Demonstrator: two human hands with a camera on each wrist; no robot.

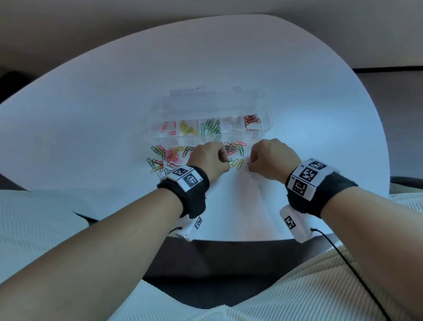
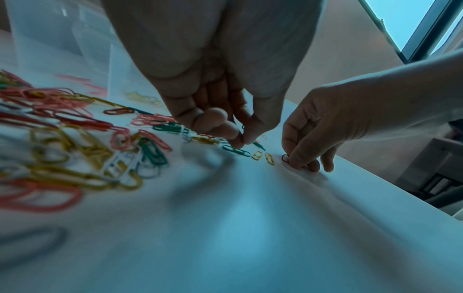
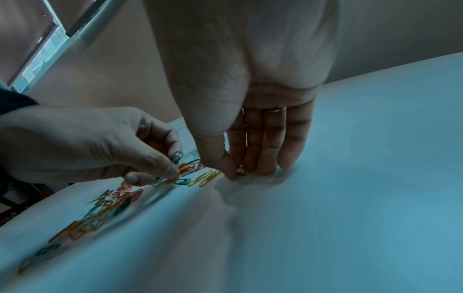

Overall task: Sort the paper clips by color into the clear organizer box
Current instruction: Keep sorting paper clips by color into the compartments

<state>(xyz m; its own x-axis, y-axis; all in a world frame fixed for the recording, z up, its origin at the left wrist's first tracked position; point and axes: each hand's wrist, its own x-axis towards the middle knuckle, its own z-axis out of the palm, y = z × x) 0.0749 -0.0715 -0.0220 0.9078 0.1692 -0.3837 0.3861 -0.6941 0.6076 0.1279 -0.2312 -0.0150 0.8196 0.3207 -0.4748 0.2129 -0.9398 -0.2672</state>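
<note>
The clear organizer box (image 1: 265, 107) lies open on the white table, its front row holding pink, yellow, green, white and red clips in separate compartments. A loose pile of mixed paper clips (image 1: 168, 156) lies just in front of it. My left hand (image 1: 226, 161) pinches a green paper clip (image 2: 236, 150) at the table surface, and a second green clip (image 3: 176, 156) sticks up between its fingers. My right hand (image 1: 250, 163) pinches a red paper clip (image 3: 241, 171) against the table with thumb and forefinger. Two yellow clips (image 1: 237, 164) lie between the hands.
The white table (image 1: 98, 111) is round-edged, and its near edge (image 1: 226, 240) runs just behind my wrists. More mixed clips (image 1: 235, 146) lie between the hands and the box. A black cable (image 1: 346, 265) trails from the right wrist across my lap.
</note>
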